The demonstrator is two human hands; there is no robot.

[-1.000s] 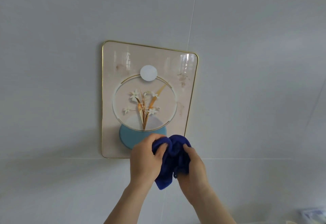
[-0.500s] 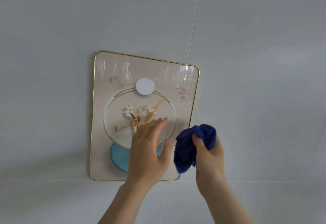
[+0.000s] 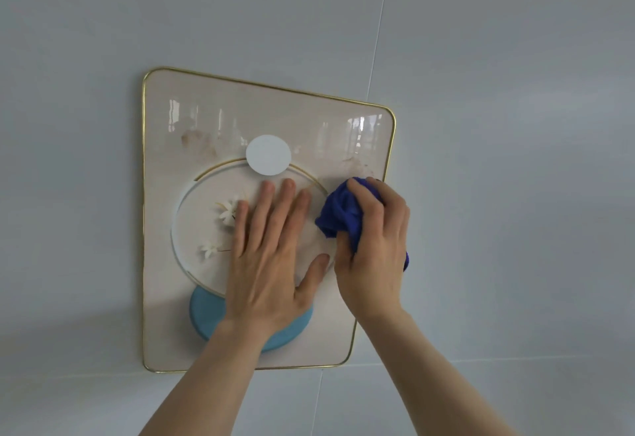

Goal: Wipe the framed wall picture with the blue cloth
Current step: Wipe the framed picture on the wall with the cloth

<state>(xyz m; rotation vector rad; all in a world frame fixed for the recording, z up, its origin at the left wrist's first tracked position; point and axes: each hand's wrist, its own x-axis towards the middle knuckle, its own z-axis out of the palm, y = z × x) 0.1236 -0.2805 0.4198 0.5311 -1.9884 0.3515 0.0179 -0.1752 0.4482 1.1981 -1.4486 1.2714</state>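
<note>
The framed picture [image 3: 192,119] hangs on the wall, cream-coloured with a thin gold rim, a white disc, a circle with white flowers and a light blue shape at the bottom. My left hand [image 3: 271,257] lies flat on the middle of the glass, fingers spread, covering part of the flowers. My right hand [image 3: 374,246] grips the bunched dark blue cloth [image 3: 340,215] and presses it against the picture's right side, just inside the gold rim. Brownish smudges show on the glass at upper left and above the cloth.
The pale grey tiled wall [image 3: 515,160] surrounds the picture, with a vertical joint running down behind it and a horizontal joint just below its bottom edge. Nothing else hangs nearby.
My left hand let go of the cloth and went flat onto the glass. My right hand carried the cloth up and right onto the picture's right side. The picture looms larger in view.
</note>
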